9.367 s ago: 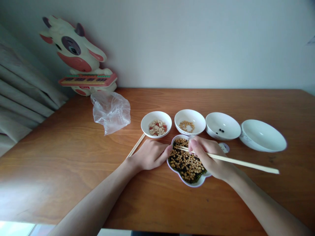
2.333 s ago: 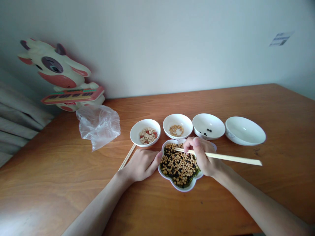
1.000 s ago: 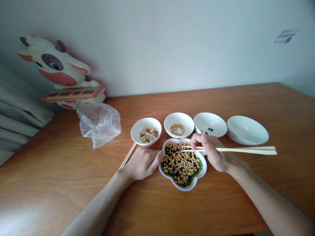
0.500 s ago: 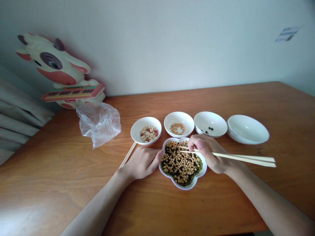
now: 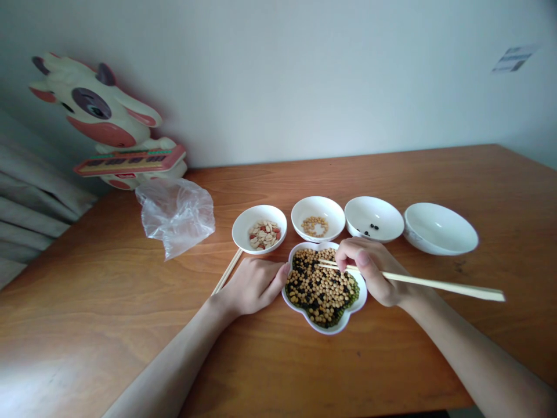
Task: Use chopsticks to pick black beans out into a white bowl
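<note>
My right hand (image 5: 369,268) is closed round a pair of wooden chopsticks (image 5: 444,284). Their tips lie close together among the beans in a white flower-shaped dish (image 5: 327,330); whether a bean is pinched between them I cannot tell. Yellow soybeans (image 5: 333,285), black beans and small green beans fill this dish. At its left rim, my left hand (image 5: 256,285) rests on the table with the thumb against the edge and the other fingers curled, partly hidden, holding the dish. Behind stands a bowl with a few black beans (image 5: 373,226), beside one holding soybeans (image 5: 315,226).
A bowl with pale flat seeds and reddish nuts (image 5: 264,234) stands at the row's left end, a bare white bowl (image 5: 439,229) at its right. Another chopstick pair (image 5: 227,271) lies by my left hand. Farther left are a clear plastic bag (image 5: 178,217) and a cow-shaped toy keyboard (image 5: 126,162).
The chopsticks have drawn together: their tips are nearer each other and their rear ends now overlap. My left hand stays at the dish's rim. The view has shifted slightly.
</note>
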`<state>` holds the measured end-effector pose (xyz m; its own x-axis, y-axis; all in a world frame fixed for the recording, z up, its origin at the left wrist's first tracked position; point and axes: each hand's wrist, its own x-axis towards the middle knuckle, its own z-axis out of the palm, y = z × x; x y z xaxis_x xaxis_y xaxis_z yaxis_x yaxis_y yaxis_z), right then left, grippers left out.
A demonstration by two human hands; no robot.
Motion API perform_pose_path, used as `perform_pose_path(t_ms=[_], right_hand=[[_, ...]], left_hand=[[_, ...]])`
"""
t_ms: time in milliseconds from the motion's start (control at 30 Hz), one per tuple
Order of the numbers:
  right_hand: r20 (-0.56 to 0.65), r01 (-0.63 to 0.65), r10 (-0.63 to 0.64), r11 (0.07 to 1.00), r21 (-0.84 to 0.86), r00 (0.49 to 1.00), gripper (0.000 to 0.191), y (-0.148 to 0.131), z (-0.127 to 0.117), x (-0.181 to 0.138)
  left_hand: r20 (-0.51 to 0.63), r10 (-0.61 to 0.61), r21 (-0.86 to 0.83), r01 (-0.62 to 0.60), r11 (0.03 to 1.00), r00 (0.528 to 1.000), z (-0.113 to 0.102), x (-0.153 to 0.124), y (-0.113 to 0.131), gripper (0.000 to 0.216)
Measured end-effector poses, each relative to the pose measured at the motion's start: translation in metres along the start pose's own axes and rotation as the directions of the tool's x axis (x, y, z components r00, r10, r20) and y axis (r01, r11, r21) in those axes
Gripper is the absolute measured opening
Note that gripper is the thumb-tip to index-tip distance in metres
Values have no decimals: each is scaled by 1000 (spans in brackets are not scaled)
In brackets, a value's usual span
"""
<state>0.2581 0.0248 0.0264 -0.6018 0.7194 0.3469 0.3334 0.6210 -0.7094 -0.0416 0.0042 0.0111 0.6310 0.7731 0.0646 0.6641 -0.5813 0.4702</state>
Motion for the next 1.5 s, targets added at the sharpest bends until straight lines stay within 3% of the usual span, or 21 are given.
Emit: perform_pose_path(t_ms=[500,1000,1500], right_hand=[[-18,-87,87,996,23,996,69,-1,-4,0],[-72,-91,96,994,66,993,66,-1,-2,0],[-22,-160,162,986,51,987,67,-2,-8,0]], left_hand=[[4,6,-2,-6,1000,1000,0,0,-1,48],[2,9,-7,-9,1000,1000,1,-1,-1,47],[-1,18,-8,-18,1000,1000,1,0,-1,48]])
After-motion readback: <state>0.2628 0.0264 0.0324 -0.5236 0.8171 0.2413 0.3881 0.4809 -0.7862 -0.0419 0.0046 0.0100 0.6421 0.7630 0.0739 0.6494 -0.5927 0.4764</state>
